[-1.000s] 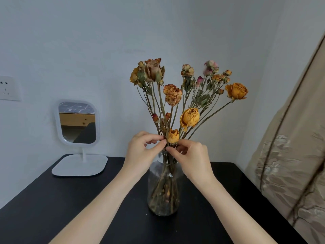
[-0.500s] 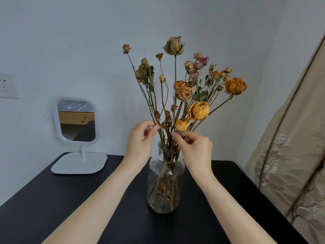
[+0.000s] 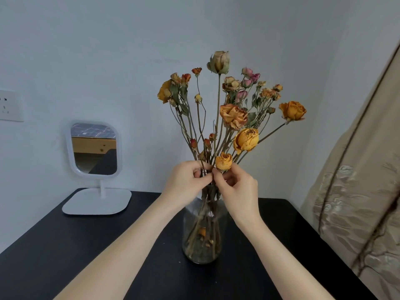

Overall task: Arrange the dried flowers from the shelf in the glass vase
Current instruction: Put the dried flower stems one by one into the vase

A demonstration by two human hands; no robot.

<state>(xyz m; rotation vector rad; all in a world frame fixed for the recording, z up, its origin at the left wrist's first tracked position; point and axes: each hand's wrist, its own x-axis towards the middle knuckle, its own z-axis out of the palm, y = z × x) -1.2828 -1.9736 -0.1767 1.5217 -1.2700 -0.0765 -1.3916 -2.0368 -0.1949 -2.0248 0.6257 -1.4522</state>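
A clear glass vase (image 3: 202,239) stands on the black table (image 3: 65,252) in front of me. It holds a bunch of dried flowers (image 3: 232,113), orange, yellow and pink roses on thin brown stems that fan out upward. My left hand (image 3: 186,180) pinches the stems just above the vase's mouth. My right hand (image 3: 237,187) pinches the stems from the other side, right under a small orange rose (image 3: 224,161). The two hands' fingertips meet at the stems and hide the vase's rim.
A small white standing mirror (image 3: 95,148) sits on the table at the back left, against the pale wall. A wall socket (image 3: 10,106) is at far left. A beige patterned curtain (image 3: 357,202) hangs at the right, close to the table's edge.
The stems have spread and a tall pale rose now stands above the bunch. The left hand has closed back in on the stems, and the camera has shifted slightly.
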